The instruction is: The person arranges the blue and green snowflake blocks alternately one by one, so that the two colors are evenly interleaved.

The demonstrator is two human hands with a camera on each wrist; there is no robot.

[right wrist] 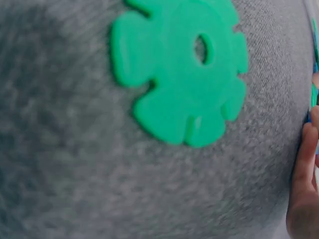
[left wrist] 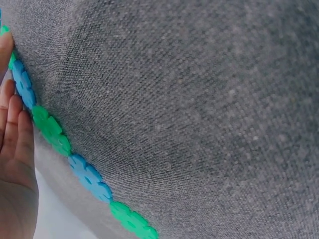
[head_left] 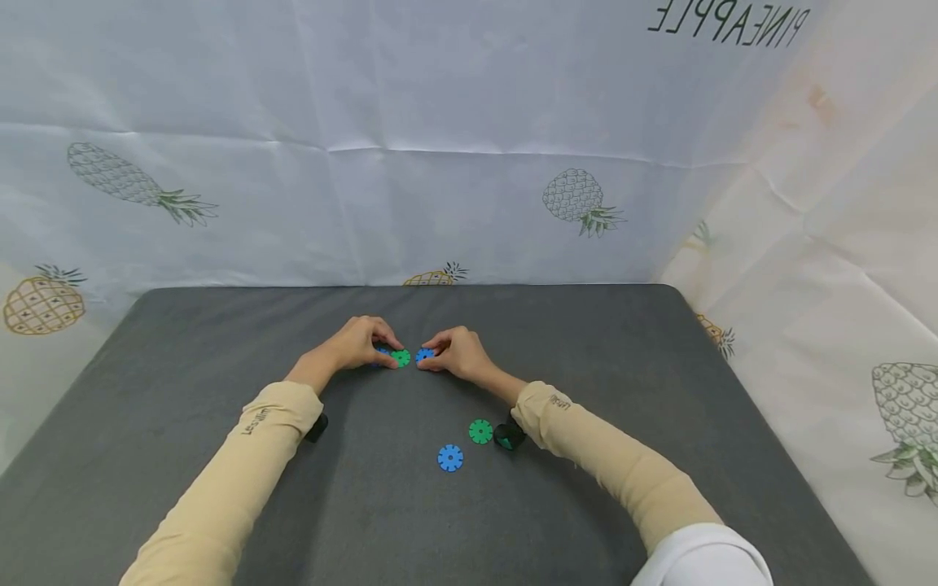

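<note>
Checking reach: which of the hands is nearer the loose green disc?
Right. The right hand is beyond the loose green disc, slightly left of it; the left hand is also beyond it, but much farther left.

The left arm [head_left: 229, 488] and right arm [head_left: 623, 470], both in pale yellow fabric sleeves [head_left: 572, 427], reach in from the frame's lower left and lower right. Near the centre, the bare left hand [head_left: 358, 343] and bare right hand [head_left: 460, 355] face each other just apart, thumbs and fingers [head_left: 384, 330] pinching.
</note>
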